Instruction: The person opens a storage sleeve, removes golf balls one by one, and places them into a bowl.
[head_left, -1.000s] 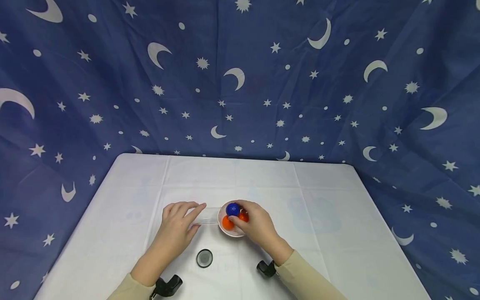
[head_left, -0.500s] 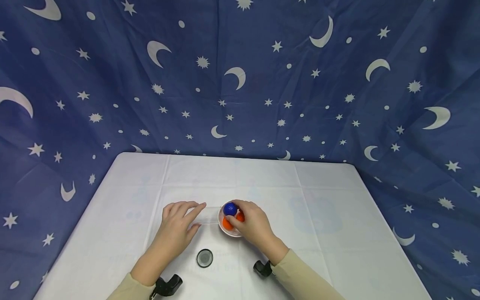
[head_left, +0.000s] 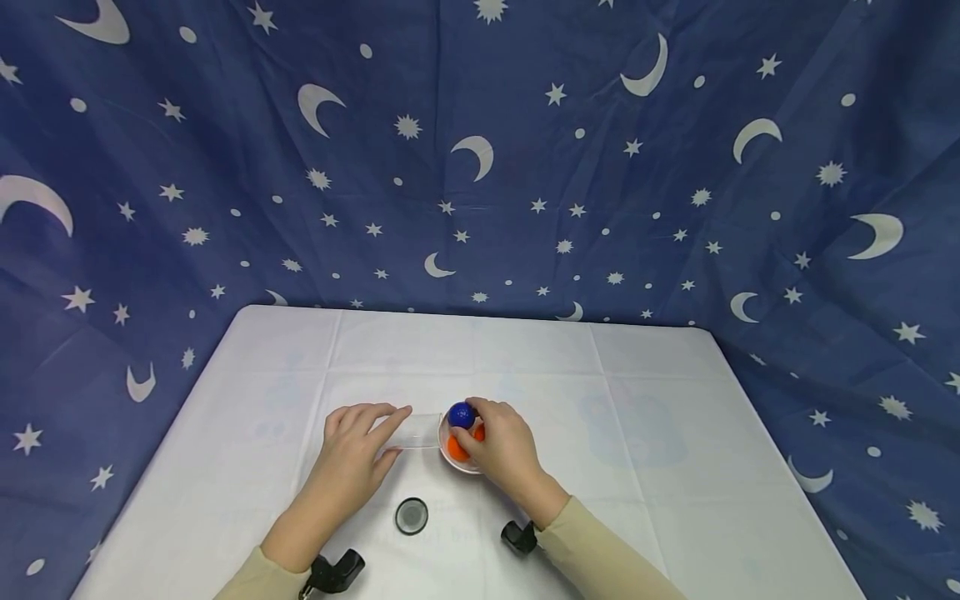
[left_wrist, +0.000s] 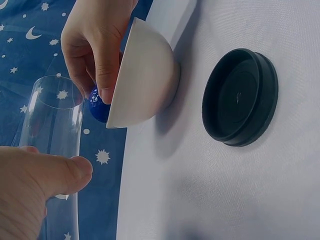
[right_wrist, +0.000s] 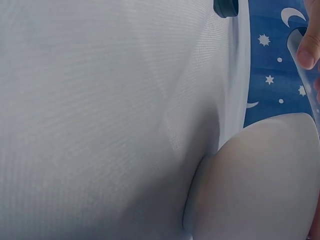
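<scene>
My left hand grips a clear cylindrical container with thumb and fingers. The container is held sideways, one end at the rim of a pale bowl. Over that bowl, my right hand pinches a blue ball between thumb and fingers. In the left wrist view the blue ball sits at the bowl's edge, near the open mouth of the container. Orange balls lie in the bowl, partly hidden by the right hand.
A dark round lid lies on the white-covered table, in front of the bowl and between the forearms. A blue cloth with moons and stars hangs behind the table. Black wrist cameras are on both arms.
My right hand has shifted slightly left with the blue ball, closer to the container's mouth. The left hand and the container stay in place.
</scene>
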